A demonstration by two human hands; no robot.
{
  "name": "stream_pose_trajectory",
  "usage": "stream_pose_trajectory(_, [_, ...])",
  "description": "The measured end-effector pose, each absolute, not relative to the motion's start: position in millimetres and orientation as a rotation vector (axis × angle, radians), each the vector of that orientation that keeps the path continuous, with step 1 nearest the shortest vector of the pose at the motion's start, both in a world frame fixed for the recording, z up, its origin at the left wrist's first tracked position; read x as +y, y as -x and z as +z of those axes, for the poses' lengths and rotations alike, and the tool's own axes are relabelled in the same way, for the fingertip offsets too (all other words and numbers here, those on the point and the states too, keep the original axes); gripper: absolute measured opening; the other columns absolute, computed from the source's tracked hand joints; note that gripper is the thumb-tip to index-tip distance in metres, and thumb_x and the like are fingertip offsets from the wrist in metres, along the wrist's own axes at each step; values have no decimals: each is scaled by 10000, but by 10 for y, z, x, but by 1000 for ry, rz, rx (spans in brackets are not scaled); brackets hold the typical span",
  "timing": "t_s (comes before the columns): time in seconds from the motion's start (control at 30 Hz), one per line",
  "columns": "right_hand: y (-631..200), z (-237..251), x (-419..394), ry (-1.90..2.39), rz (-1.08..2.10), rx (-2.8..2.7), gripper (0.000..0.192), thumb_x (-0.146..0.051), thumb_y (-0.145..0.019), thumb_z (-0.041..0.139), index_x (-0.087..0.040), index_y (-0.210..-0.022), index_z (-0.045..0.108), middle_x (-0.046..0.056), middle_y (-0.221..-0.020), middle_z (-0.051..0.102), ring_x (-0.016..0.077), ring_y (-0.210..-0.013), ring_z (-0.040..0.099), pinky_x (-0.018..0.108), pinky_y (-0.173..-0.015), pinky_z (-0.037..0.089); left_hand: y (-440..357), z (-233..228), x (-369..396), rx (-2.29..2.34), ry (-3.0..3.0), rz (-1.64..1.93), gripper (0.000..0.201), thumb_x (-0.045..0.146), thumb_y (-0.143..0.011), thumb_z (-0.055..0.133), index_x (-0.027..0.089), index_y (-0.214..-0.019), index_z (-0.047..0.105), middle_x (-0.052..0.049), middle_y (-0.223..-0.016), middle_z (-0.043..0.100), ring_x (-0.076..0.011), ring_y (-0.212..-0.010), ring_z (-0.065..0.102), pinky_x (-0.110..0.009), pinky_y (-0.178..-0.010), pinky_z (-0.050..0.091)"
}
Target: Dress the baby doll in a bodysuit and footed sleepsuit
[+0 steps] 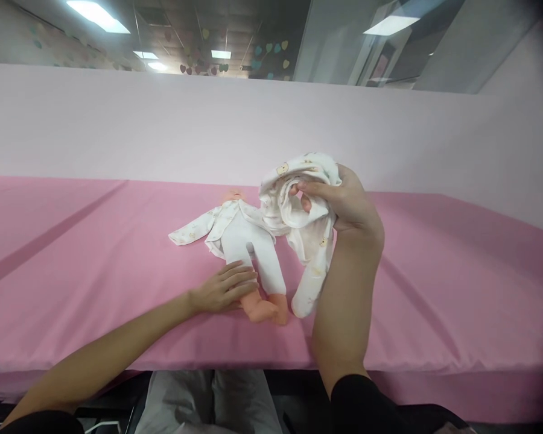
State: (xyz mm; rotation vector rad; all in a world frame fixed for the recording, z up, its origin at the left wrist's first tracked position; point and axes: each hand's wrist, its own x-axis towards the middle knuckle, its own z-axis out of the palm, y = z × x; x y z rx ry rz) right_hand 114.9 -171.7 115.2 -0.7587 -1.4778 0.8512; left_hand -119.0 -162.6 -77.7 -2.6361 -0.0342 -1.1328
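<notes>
A baby doll [247, 247] lies on its back on the pink table [72, 265], head away from me, in a white body with an open printed jacket. My left hand [224, 288] rests on the doll's lower leg near its bare orange feet. My right hand [350, 202] is raised above the table and grips a bunched white baby garment [298, 205] with small bear prints. One footed leg of the garment hangs down and touches the table beside the doll's feet.
A pale pink wall panel [117, 126] rises behind the table. The table's front edge [434, 364] runs just before my lap. Ceiling lights and heart decorations show above the panel.
</notes>
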Motion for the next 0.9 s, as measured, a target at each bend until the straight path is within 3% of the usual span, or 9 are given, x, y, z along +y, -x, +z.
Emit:
stream_pose_trajectory(0.2, [-1145,1159,-1752,785,843,-1558,262,-241,-623,822,-207,-737,589,-7,-597,586,120,-477,510,268,-443,434,1177,-833,-1606,-134,2670,-1231,445,392,-952,380,113,-1298,406,-201,-1149,591,-270,-1199,516,-546,-1011,429])
stream_pose_trajectory(0.37, [-1127,1164,-1777,813,816,-1614,277,-283,-610,832,-222,-728,589,-15,-549,559,136,-494,526,269,-434,456,1154,-828,-1587,-77,2579,-1262,309,244,-906,507,164,-1199,454,-188,-1195,550,-280,-1244,470,-560,-981,446])
stream_pose_trajectory(0.5, [-1115,1165,-1778,817,784,-1634,278,-288,-611,831,-221,-727,587,-13,-555,560,140,-503,534,275,-447,469,1147,-820,-1557,94,2465,-1158,332,171,-817,630,244,-1112,497,-122,-1243,521,-287,-1260,449,-541,-951,471])
stream_pose_trajectory(0.6, [-1102,1173,-1783,812,798,-1629,287,-279,-604,833,-222,-740,587,-22,-555,553,143,-503,538,281,-454,471,1162,-800,-1518,56,2507,-1176,309,169,-850,576,246,-1138,492,-119,-1234,530,-264,-1243,465,-510,-955,475])
stream_pose_trajectory(0.8, [-1071,1206,-1816,757,883,-1579,280,-296,-609,828,-208,-746,600,-13,-585,571,117,-461,498,265,-431,428,1095,-585,-1297,-87,2565,-1591,438,266,-908,445,217,-1329,335,-174,-1202,531,-276,-1136,521,-472,-843,502])
stream_pose_trajectory(0.9, [-1099,1211,-1870,674,933,-1572,242,-307,-637,804,-200,-720,603,-22,-555,558,87,-412,448,233,-384,365,998,-442,-1123,-232,2517,-1817,472,330,-914,426,197,-1346,291,-170,-1176,531,-274,-1095,541,-472,-877,470])
